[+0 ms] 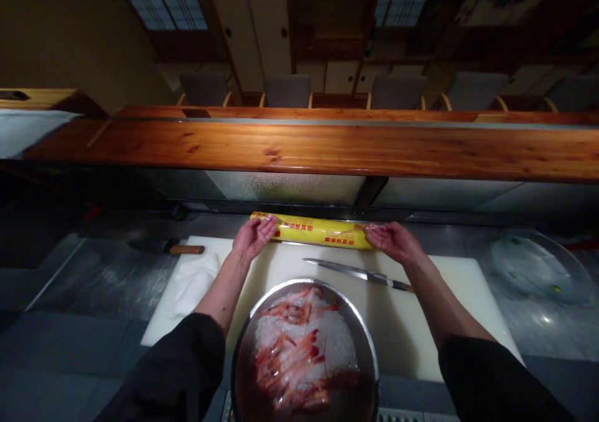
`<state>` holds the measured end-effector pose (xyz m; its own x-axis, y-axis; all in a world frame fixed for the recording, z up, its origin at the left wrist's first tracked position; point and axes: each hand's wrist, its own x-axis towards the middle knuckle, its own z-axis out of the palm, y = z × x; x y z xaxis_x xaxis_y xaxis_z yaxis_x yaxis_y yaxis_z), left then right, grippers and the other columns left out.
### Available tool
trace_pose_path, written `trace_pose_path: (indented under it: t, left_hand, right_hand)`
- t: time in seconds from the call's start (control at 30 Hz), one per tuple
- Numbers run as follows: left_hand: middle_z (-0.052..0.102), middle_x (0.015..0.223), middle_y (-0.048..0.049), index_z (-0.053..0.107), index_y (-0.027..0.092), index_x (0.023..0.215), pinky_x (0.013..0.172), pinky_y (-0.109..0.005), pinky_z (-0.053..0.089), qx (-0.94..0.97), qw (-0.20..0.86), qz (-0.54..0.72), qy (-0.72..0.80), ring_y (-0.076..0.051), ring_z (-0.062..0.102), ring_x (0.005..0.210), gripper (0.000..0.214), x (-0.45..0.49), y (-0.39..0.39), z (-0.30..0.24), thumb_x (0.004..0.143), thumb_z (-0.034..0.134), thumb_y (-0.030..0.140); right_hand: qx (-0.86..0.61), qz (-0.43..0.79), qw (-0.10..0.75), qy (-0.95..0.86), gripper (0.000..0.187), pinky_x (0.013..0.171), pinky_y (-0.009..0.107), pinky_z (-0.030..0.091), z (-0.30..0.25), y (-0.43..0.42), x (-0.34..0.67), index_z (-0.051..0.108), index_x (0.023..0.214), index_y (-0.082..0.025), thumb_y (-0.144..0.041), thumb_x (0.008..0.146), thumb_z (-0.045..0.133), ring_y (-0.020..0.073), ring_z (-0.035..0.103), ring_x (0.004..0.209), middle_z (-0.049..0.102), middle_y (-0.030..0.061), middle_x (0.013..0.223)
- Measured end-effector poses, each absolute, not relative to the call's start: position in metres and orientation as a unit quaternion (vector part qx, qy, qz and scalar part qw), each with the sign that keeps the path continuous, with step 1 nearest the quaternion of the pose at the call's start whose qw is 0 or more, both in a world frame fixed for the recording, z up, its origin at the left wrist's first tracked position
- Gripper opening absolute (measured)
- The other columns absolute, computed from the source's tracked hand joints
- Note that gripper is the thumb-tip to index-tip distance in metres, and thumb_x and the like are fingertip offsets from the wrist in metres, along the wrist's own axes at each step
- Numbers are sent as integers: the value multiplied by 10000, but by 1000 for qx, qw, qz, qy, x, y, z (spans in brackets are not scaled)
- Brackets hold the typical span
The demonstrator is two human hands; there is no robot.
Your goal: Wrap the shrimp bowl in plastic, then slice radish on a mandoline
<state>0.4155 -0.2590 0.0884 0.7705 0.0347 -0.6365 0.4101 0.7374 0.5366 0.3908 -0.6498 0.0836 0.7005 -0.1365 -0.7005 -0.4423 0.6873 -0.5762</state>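
A long yellow box of cling film (322,230) with red print lies across the far edge of the white cutting board (458,284). At its left end is my left hand (255,236), palm turned up, fingers drawn together. My right hand (397,241) is in a like pose at the right end. Shiny clear film shows at both sets of fingertips, pinched there. Closer to me, a round metal bowl (374,353) holds several reddish shrimp (292,359) on crushed ice. Between bowl and box lies a long slim knife (349,269), its handle partly behind my right forearm.
On the board's left is a folded white cloth (194,284), with a wooden-handled knife (187,249) beside it. A clear round dish or cover (538,266) stands at the right on the metal counter. Beyond runs a raised wooden counter (327,150), with chairs (400,91) behind.
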Motion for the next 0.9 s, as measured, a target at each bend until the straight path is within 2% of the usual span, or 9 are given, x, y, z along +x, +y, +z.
trace_pose_path:
  t: [0.13, 0.27, 0.33, 0.4, 0.5, 0.57, 0.7, 0.8, 0.9]
  left_hand:
    - [563, 584, 10, 463, 184, 643, 705, -235, 571, 325, 852, -49, 408, -93, 643, 574, 470, 420, -282, 77, 1103, 369, 205]
    - [516, 530, 38, 477, 183, 641, 508, -196, 455, 406, 783, -62, 467, -70, 507, 442, 500, 415, -303, 63, 1067, 584, 422]
    - [540, 537, 29, 523, 168, 656, 435, -208, 380, 467, 737, -79, 483, -76, 465, 416, 443, 410, -306, 56, 1007, 679, 390]
    - [547, 537, 36, 547, 159, 668, 422, -211, 347, 505, 707, -76, 488, -79, 446, 406, 346, 406, -304, 49, 944, 722, 274]
    - [526, 516, 52, 555, 150, 677, 444, -196, 341, 516, 693, -68, 500, -79, 452, 404, 215, 404, -294, 42, 848, 669, 84]
    - [544, 522, 26, 589, 128, 693, 439, -194, 349, 509, 700, -77, 495, -90, 478, 411, 158, 405, -287, 42, 819, 600, 32]
    - [645, 616, -65, 626, 85, 731, 444, -188, 447, 471, 754, -87, 450, -109, 577, 477, 205, 414, -275, 56, 810, 469, -21]
    - [685, 678, -70, 631, 90, 776, 534, -159, 538, 443, 796, -68, 407, -93, 633, 546, 242, 428, -270, 77, 818, 428, -37]
    - [693, 691, -80, 633, 91, 802, 559, -161, 565, 417, 822, -55, 384, -110, 678, 592, 245, 440, -264, 100, 832, 417, -22]
  right_hand:
    - [-342, 35, 861, 374, 155, 817, 361, 648, 66, -631, 388, 500, 717, -212, -64, 765, 509, 147, 719, 669, 688, -6, 655]
    - [-331, 30, 871, 361, 214, 794, 344, 639, 53, -616, 385, 440, 645, -221, -93, 719, 595, 127, 644, 541, 556, -68, 503]
    - [-337, 39, 873, 351, 250, 757, 325, 634, 53, -617, 380, 432, 625, -223, -110, 718, 634, 127, 619, 514, 533, -68, 486]
    - [-345, 50, 872, 343, 268, 721, 297, 628, 57, -624, 374, 427, 610, -224, -124, 740, 640, 119, 588, 485, 528, -62, 485]
    - [-361, 75, 863, 346, 247, 653, 267, 613, 66, -636, 367, 456, 604, -223, -125, 796, 578, 108, 533, 439, 568, -34, 515]
    - [-374, 97, 850, 358, 232, 611, 271, 606, 72, -640, 365, 497, 622, -221, -107, 822, 527, 121, 542, 442, 590, -10, 530]
    - [-402, 128, 819, 389, 207, 580, 283, 596, 85, -645, 373, 569, 713, -204, -61, 839, 489, 171, 671, 573, 653, 33, 593]
    - [-417, 138, 805, 398, 196, 594, 289, 601, 101, -649, 389, 585, 765, -193, -47, 850, 486, 186, 713, 639, 708, 68, 682]
    - [-436, 132, 803, 384, 187, 614, 299, 620, 122, -656, 402, 593, 800, -194, -45, 857, 496, 194, 733, 681, 717, 58, 713]
